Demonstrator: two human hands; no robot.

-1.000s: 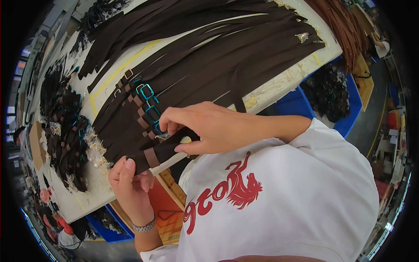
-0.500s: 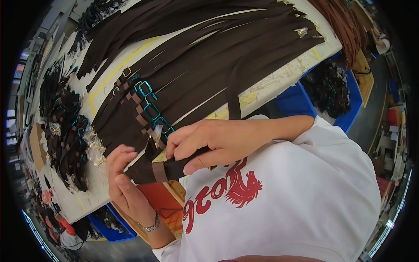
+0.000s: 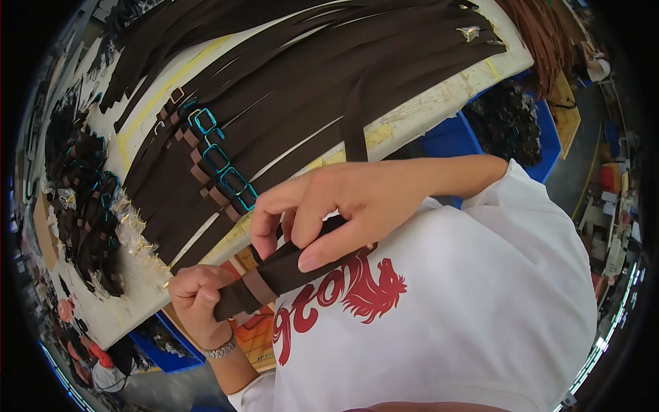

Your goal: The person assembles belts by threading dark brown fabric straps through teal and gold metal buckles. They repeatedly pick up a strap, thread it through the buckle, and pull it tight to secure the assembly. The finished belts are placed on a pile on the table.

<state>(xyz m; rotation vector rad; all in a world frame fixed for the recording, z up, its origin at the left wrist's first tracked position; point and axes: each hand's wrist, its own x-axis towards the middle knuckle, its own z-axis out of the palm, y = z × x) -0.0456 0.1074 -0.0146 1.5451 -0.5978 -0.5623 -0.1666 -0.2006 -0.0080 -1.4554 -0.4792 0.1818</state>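
Observation:
A dark brown belt [image 3: 287,268] is stretched between my hands in front of my shirt, beside the table's near edge. My left hand [image 3: 199,295] is closed round its left end, thumb pressed against the strap. A lighter brown keeper loop [image 3: 259,287] circles the belt just right of that hand. My right hand [image 3: 350,206] grips the belt further right, thumb on the near side and fingers behind it; the strap's right end is partly hidden. Just beyond lie rows of dark belts [image 3: 288,103], several with turquoise-edged buckles [image 3: 216,158] and brown loops.
The belts cover much of a pale worktable [image 3: 446,96]. At its left are a pile of belts with buckles [image 3: 89,199] and clear wrapping with gold-coloured pieces [image 3: 134,226]. Blue bins [image 3: 546,144] stand below the right edge, near hanging reddish-brown straps [image 3: 542,41].
My left hand has gone from spread fingers beside the belt's end to closed round it. The belt has shifted slightly down, and my right hand's fingers have lifted and bent more.

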